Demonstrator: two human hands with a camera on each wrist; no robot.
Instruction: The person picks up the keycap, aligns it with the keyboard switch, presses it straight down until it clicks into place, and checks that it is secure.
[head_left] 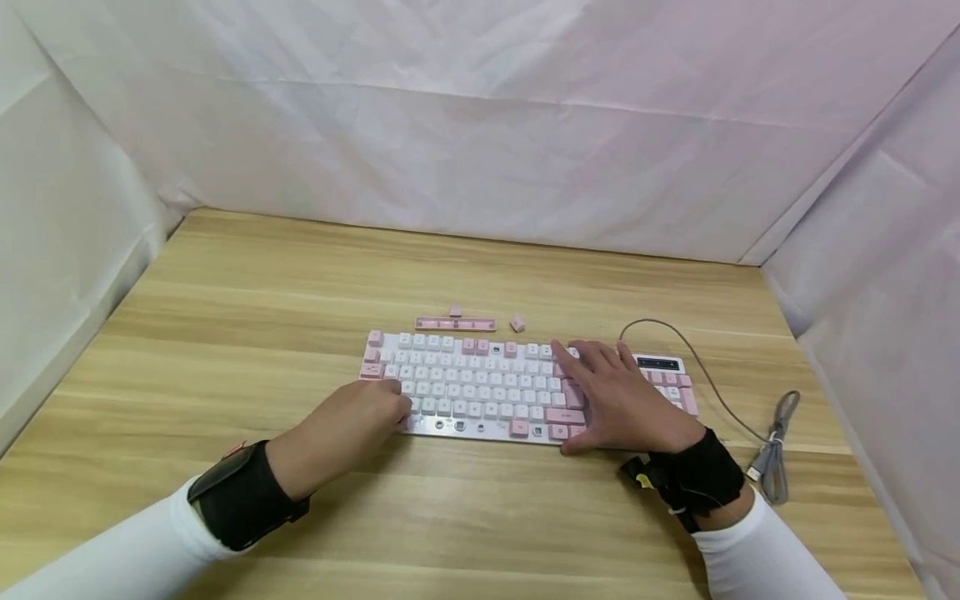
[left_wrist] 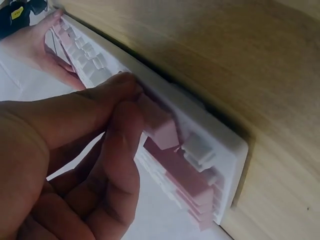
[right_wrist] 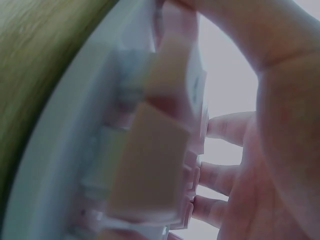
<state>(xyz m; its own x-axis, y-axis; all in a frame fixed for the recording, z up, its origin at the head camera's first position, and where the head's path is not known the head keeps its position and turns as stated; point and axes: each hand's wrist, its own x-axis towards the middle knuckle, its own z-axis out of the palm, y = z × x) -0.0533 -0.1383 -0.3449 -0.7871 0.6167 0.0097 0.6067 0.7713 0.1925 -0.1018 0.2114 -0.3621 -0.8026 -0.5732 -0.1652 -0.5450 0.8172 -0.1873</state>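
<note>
A white-and-pink keyboard (head_left: pixel 465 375) lies on the table. At its near left corner, my left hand (head_left: pixel 375 404) pinches a pink keycap (left_wrist: pixel 159 122) between thumb and index finger. A bare white switch (left_wrist: pixel 197 150) shows beside that keycap in the left wrist view. My right hand (head_left: pixel 618 396) spreads over the right part of the keyboard, thumb at the near edge and fingers reaching to the far side. In the right wrist view, its fingertips touch the pink keys (right_wrist: pixel 150 165). Several bare switches (head_left: pixel 460 426) show along the near row.
Behind the keyboard lie a long pink spacebar cap (head_left: pixel 455 324), underside up, and two small pink keycaps, one on the left (head_left: pixel 455 312) and one on the right (head_left: pixel 517 322). A grey cable (head_left: pixel 693 354) runs right to a tied bundle with a USB plug (head_left: pixel 765 461). White cloth (head_left: pixel 480 150) surrounds the table.
</note>
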